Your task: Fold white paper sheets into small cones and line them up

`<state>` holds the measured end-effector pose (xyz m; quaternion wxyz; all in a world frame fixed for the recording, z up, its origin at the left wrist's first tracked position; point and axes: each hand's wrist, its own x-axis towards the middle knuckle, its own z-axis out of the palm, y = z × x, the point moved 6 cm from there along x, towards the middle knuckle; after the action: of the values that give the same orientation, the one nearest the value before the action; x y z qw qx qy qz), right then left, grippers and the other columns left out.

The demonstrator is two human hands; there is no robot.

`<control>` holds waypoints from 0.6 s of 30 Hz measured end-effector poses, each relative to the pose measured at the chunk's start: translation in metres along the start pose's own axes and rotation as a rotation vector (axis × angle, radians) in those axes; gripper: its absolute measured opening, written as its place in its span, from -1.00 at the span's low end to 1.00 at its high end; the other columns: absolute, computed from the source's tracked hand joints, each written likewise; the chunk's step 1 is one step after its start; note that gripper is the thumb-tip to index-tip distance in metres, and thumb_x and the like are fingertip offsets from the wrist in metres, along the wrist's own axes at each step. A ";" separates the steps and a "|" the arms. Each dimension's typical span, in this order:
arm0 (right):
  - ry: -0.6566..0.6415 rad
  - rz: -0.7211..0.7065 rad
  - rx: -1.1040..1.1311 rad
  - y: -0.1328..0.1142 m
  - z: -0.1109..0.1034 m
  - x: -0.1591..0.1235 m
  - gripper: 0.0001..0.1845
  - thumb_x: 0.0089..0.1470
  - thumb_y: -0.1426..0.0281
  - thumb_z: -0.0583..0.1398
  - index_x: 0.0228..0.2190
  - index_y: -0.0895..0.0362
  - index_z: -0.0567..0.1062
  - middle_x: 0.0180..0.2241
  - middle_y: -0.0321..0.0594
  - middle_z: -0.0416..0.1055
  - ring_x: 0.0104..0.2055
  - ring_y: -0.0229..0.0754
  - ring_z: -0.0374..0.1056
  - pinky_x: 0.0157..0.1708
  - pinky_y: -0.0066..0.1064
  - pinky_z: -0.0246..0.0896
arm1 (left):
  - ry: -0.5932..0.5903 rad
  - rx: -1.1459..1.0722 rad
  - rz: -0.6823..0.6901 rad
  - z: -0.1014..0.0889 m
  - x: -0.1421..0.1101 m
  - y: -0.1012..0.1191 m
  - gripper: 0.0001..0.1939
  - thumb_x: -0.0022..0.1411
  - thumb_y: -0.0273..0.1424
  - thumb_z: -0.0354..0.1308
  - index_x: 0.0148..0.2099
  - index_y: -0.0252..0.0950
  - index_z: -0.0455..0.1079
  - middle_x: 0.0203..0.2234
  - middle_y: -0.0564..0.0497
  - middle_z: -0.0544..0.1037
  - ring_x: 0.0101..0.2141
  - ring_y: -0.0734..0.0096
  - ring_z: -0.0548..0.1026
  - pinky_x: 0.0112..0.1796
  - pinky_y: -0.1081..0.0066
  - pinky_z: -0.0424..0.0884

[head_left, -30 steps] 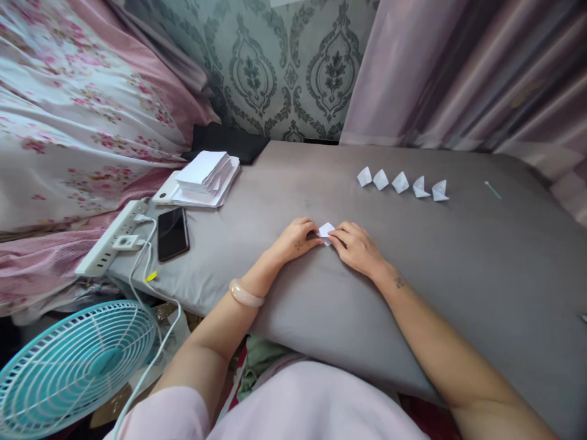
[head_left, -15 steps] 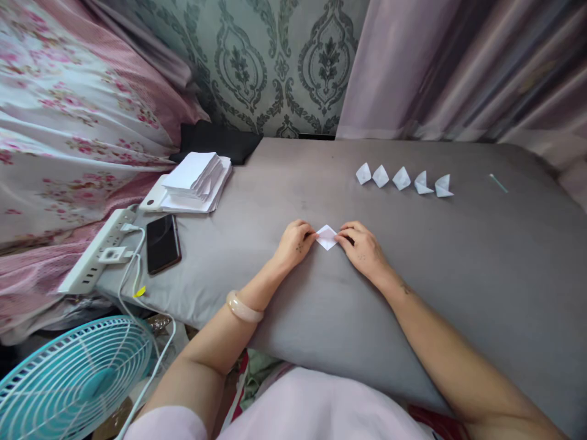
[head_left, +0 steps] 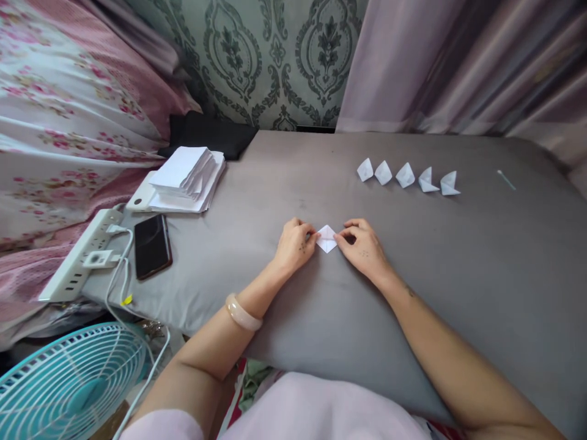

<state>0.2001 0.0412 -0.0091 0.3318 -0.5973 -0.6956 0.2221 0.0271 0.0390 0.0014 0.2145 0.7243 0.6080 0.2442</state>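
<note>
A small white folded paper (head_left: pixel 327 239), diamond-shaped with visible creases, is held between my two hands just above or on the grey cloth. My left hand (head_left: pixel 296 245) pinches its left corner between thumb and fingers. At the opposite corner, my right hand (head_left: pixel 363 247) grips the paper the same way. Beyond my right hand several folded white paper pieces stand in a row; the two on the right, such as the rightmost paper boat (head_left: pixel 450 184), have a raised peak.
On the left lie a stack of white paper (head_left: pixel 181 174), a phone (head_left: pixel 153 246) and a power strip (head_left: pixel 82 256) with white cables. A turquoise fan (head_left: pixel 77 382) stands below the table's left edge. A thin cotton swab (head_left: pixel 506 179) lies at the far right.
The camera view has shifted and come slightly closer. Both hands stay pinched on the corners of the folded paper, with hardly any movement.
</note>
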 end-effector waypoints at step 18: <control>-0.022 0.081 -0.029 -0.002 0.000 0.005 -0.81 -0.01 0.32 0.20 -0.57 0.12 0.48 -0.14 -0.08 0.39 -0.24 -0.13 0.40 -0.14 -0.20 0.32 | -0.071 0.135 -0.017 0.003 0.000 0.006 -0.83 0.32 -0.37 0.03 -0.28 -0.35 0.36 -0.17 -0.19 0.40 -0.14 0.19 0.36 -0.07 0.21 0.37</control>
<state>0.1982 0.0455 -0.0064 0.3063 -0.6270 -0.6777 0.2320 0.0335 0.0378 0.0024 0.1884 0.7403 0.6212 0.1751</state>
